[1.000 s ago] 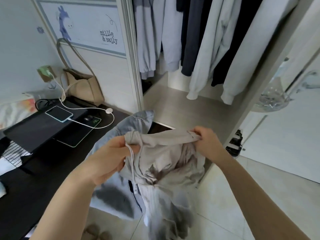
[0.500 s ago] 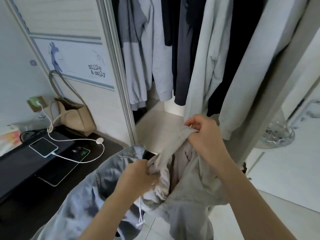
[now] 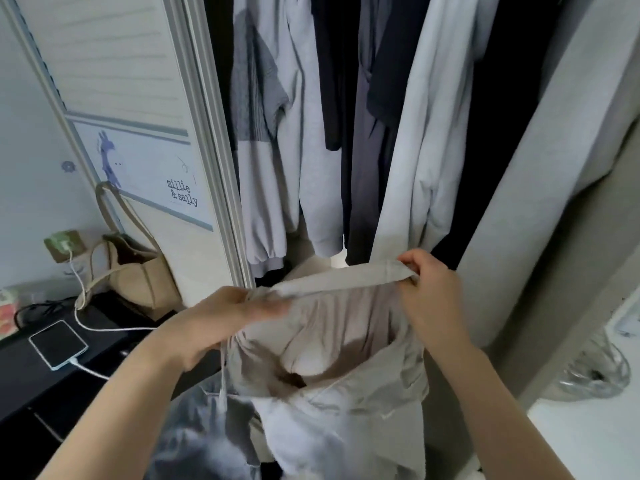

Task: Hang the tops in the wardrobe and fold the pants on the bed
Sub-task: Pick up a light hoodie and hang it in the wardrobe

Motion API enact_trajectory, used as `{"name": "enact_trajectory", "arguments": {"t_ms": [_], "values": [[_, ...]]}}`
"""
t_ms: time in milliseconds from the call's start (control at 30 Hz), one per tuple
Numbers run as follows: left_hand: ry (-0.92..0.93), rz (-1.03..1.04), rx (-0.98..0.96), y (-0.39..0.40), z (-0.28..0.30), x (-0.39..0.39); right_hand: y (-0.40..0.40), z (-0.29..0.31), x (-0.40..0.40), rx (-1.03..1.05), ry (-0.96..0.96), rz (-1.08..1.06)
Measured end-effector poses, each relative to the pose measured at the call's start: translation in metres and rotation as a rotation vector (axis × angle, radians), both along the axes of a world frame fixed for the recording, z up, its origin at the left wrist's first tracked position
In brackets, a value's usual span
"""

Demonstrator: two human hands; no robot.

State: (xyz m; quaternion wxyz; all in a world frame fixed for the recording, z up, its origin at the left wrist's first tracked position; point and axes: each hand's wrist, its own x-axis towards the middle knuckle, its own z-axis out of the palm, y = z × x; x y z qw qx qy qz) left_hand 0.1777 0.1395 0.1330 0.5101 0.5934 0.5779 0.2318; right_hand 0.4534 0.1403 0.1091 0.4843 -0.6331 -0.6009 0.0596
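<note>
A beige hooded top (image 3: 339,344) with a white drawstring hangs between my hands in front of the open wardrobe (image 3: 346,116). My left hand (image 3: 221,320) grips its edge at the left, and my right hand (image 3: 427,289) pinches the same edge at the right, so the band is stretched almost level. A blue-grey denim garment (image 3: 204,441) hangs below my left forearm. Inside the wardrobe hang several grey, white and dark tops.
A sliding wardrobe door (image 3: 138,116) with a printed picture stands at the left. On the black desk (image 3: 41,382) below it lie a phone (image 3: 58,344) on a white charging cable and a beige tote bag (image 3: 138,271). A clear glass object (image 3: 595,372) sits at the right.
My hands have spread apart and pulled the top's edge taut and level; before, it was bunched with the right hand higher. The view has tilted up and closer to the wardrobe.
</note>
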Motion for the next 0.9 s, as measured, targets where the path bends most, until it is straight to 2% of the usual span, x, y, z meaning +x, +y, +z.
{"name": "enact_trajectory", "arguments": {"t_ms": [67,133,167,233,333,433,500,567,633,800,900], "values": [[0.239,-0.127,0.111,0.010,0.005,0.002,0.016,0.007,-0.004,0.023,-0.029,-0.007],[0.333,-0.092,0.285,0.028,0.008,0.004,0.033,0.012,-0.012,0.017,-0.066,-0.021],[0.292,-0.045,0.388,0.038,0.011,0.003,0.043,0.014,-0.016,0.000,-0.086,-0.011],[0.098,0.071,0.532,0.060,0.019,-0.001,0.060,0.017,-0.026,-0.062,-0.121,0.031],[-0.190,0.225,0.555,0.093,0.042,-0.012,0.089,0.027,-0.044,-0.142,-0.134,0.106],[-0.202,0.284,0.630,0.124,0.067,-0.021,0.118,0.048,-0.060,-0.252,-0.155,0.175],[-0.193,0.290,0.685,0.146,0.084,-0.031,0.139,0.072,-0.072,-0.269,-0.255,0.242],[-0.196,0.341,0.761,0.167,0.099,-0.042,0.159,0.103,-0.085,-0.221,-0.377,0.347],[-0.215,0.380,0.819,0.185,0.114,-0.049,0.177,0.141,-0.101,-0.137,-0.383,0.443],[-0.168,0.368,0.960,0.222,0.159,-0.060,0.228,0.252,-0.148,0.297,-0.320,0.344],[-0.123,0.365,1.018,0.236,0.173,-0.063,0.264,0.311,-0.178,0.384,-0.280,0.290]]}}
